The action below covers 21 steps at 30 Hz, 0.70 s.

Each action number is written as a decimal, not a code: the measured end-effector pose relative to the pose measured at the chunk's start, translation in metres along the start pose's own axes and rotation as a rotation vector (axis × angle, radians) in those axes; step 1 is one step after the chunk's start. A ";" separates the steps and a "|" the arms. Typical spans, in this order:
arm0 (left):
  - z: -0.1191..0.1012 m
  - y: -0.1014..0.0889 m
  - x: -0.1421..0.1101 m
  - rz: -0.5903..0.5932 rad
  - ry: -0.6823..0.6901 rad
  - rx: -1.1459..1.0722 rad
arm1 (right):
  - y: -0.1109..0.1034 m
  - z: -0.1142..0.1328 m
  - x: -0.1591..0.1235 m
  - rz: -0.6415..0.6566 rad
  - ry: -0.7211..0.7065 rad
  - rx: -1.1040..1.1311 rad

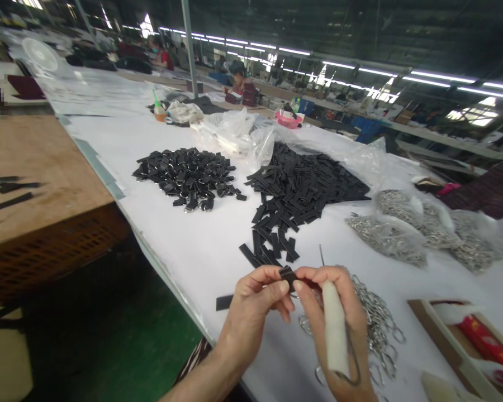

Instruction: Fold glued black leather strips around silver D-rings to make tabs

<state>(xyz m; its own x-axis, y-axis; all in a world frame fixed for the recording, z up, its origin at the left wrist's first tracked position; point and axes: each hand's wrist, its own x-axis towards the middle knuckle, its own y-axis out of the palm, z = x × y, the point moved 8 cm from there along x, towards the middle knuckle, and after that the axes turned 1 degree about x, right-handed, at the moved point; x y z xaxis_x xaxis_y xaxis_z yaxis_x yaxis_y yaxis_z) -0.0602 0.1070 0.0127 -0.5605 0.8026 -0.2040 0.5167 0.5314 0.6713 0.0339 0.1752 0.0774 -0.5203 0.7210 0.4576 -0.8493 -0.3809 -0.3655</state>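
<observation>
Black folded strip (288, 273), small, flat-faced and matt, is held above the white-covered bench (176, 240), between the two hands. No writing can be made out on it. On the red packet with yellow markings (486, 340), lying in the beige open tray (465, 363) at the right, the print is too blurred to be read.

The strip is doubled over, and a curved bit of metal is glimpsed just below it. One side is pinched between thumb and fingers of the left hand (255, 304); the other is pinched by the fingertips of the right hand (339, 312), against whose palm a thick off-white cylindrical handle (335, 329) is also held.

The heap of shiny metal rings (377, 312) is partly hidden by the right hand. Beyond the hands, loose flat black strips (305, 184) are piled, and to their left a pile of black pieces with metal rings (188, 173) is seen. Clear plastic bags of metal parts (385, 237) are set at the right, and crumpled clear plastic (238, 131) is spread behind the piles.
</observation>
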 end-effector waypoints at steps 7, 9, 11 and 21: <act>-0.004 0.002 0.000 -0.073 0.019 0.117 | 0.003 0.014 -0.009 -0.008 -0.323 -0.231; -0.005 0.004 0.000 -0.074 0.028 0.101 | 0.004 0.020 -0.010 -0.004 -0.386 -0.308; -0.005 0.007 -0.001 -0.068 0.031 0.087 | 0.005 0.027 -0.010 -0.001 -0.450 -0.340; 0.002 0.003 0.001 -0.046 -0.055 -0.021 | 0.010 0.024 -0.014 0.095 -0.552 -0.344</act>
<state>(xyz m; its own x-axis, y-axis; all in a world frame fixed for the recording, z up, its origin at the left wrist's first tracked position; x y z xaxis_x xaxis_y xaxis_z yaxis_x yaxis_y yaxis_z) -0.0579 0.1100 0.0137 -0.5464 0.7916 -0.2736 0.4769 0.5627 0.6752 0.0302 0.1476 0.0866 -0.6386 0.2559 0.7258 -0.7682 -0.1557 -0.6210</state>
